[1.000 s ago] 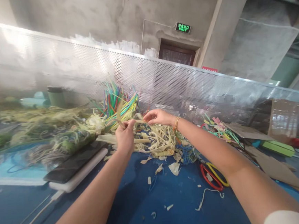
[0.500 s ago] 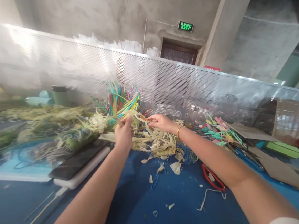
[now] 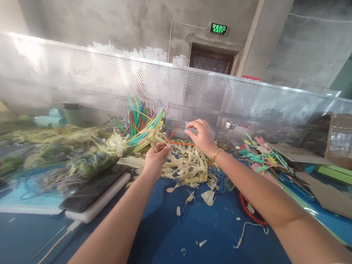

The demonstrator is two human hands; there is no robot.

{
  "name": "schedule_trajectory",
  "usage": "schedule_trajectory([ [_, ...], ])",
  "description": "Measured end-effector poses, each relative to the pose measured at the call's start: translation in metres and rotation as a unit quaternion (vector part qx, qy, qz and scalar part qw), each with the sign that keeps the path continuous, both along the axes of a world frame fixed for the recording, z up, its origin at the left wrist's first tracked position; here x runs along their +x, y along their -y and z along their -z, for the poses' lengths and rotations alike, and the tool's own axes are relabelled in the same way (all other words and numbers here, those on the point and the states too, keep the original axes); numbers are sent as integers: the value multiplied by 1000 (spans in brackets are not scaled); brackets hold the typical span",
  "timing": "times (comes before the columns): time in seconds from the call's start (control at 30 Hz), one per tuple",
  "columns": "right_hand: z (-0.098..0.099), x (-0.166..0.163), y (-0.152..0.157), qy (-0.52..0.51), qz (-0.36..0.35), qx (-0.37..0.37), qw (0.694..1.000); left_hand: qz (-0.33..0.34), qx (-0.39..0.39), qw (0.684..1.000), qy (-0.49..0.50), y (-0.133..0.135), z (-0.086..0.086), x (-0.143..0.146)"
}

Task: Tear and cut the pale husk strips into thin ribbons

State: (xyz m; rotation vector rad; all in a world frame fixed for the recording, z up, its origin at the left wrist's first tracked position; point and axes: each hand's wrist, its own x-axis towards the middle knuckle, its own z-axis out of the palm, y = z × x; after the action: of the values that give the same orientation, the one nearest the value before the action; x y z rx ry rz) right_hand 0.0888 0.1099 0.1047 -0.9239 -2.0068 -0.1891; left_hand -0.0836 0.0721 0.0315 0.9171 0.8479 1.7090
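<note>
My left hand (image 3: 156,160) pinches a pale, husk-like strip (image 3: 154,135) together with a thin orange stem (image 3: 181,143), fingers closed. The stem stretches sideways to the right and passes below my right hand (image 3: 203,138). That hand is raised, its fingers curved and a gap showing between thumb and forefinger; no object is visible in it. Underneath both hands lies a tangled heap of pale strips (image 3: 186,165). Just behind my left hand stands a bunch of coloured stems (image 3: 138,118).
A phone (image 3: 92,189) rests on a white power bank (image 3: 99,201) with a cable. Red-handled scissors (image 3: 246,210) lie beneath my right forearm. Scraps dot the blue table (image 3: 159,231). Cardboard (image 3: 330,197) is at the right; a perforated screen (image 3: 166,84) runs along the back.
My right hand has come away from the strip, moving up and right with its fingers loosened. My left hand has shifted slightly right, and the orange stem now shows at length.
</note>
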Motion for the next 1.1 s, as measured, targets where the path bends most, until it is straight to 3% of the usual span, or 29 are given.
schedule_trajectory([
  [0.17, 12, -15, 17, 105, -56, -40, 992, 14, 16, 1000, -16, 3, -6, 1],
  [0.67, 38, -27, 20, 74, -5, -57, 996, 72, 22, 997, -6, -2, 3, 1],
  [1.1, 59, -1, 31, 66, 0, -49, 997, 124, -9, 984, -128, 3, 10, 12],
])
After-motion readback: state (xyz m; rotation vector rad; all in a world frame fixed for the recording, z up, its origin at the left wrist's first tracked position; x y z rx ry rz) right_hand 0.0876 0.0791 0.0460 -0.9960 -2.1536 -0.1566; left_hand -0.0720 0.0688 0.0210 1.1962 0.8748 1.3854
